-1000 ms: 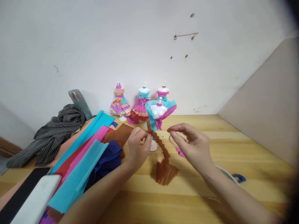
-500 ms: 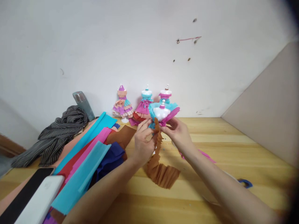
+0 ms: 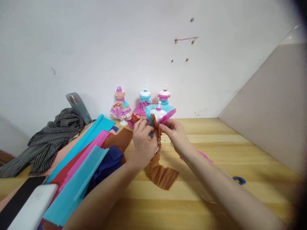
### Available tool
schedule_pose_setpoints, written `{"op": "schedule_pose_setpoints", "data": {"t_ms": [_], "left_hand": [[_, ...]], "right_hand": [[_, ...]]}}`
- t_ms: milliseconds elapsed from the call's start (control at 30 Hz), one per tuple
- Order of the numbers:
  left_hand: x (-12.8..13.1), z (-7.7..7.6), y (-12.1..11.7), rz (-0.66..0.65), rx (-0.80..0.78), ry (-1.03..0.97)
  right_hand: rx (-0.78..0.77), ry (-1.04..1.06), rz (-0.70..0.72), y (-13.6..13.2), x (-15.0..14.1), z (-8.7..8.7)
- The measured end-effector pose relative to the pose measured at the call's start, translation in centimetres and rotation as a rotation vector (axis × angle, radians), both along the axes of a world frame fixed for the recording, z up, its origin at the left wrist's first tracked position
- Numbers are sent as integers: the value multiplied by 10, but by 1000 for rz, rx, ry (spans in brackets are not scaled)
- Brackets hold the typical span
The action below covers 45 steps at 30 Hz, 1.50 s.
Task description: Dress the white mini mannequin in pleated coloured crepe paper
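A small white mannequin [image 3: 157, 114] stands between my hands, with a pink neck band and flared blue and pink crepe paper round its bust. My left hand [image 3: 145, 139] has its fingers closed on a brown crepe paper strip [image 3: 165, 178] at the mannequin's waist. From there the gathered strip hangs down and curls onto the table. My right hand [image 3: 176, 134] pinches the strip at the mannequin's front, thumb foremost. Both hands hide the mannequin's lower part.
Behind, by the wall, stand a layered-dress mannequin [image 3: 120, 107] and two others. Crepe paper sheets [image 3: 79, 182], a striped cloth [image 3: 56, 137], a flask [image 3: 79, 107], a white device [image 3: 33, 207] and a black phone [image 3: 21, 195] lie left. Blue-handled scissors [image 3: 240, 180] show at right.
My right thumb and fingers have come inward from the mannequin's right side onto the brown strip. The whole view has shifted slightly, so things appear further left.
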<state>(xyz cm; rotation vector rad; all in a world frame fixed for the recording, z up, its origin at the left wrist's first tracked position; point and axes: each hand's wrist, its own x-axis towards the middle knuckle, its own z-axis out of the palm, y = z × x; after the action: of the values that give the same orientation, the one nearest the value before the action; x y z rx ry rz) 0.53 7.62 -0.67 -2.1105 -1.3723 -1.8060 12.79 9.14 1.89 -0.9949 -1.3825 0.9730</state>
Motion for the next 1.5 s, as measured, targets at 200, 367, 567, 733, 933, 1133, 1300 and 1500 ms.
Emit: {"op": "schedule_pose_setpoints", "data": {"t_ms": [200, 367, 567, 733, 933, 1133, 1300, 1500], "left_hand": [[2, 1, 0, 60, 58, 139], [-2, -7, -3, 97, 120, 316], [-4, -6, -5, 142, 130, 345], [-4, -4, -6, 170, 166, 397], [-4, 0, -4, 181, 156, 406], [-2, 6, -5, 228, 142, 436], [3, 8, -6, 211, 76, 344], [7, 7, -5, 205, 14, 184]], "right_hand": [[-45, 60, 45, 0, 2, 0], [-61, 77, 49, -1, 2, -1], [-65, 75, 82, -5, 6, 0], [-40, 49, 71, -7, 8, -1], [1, 67, 60, -8, 5, 1], [-2, 52, 44, -7, 6, 0], [3, 45, 34, -8, 7, -2], [11, 15, 26, -5, 7, -6]]}}
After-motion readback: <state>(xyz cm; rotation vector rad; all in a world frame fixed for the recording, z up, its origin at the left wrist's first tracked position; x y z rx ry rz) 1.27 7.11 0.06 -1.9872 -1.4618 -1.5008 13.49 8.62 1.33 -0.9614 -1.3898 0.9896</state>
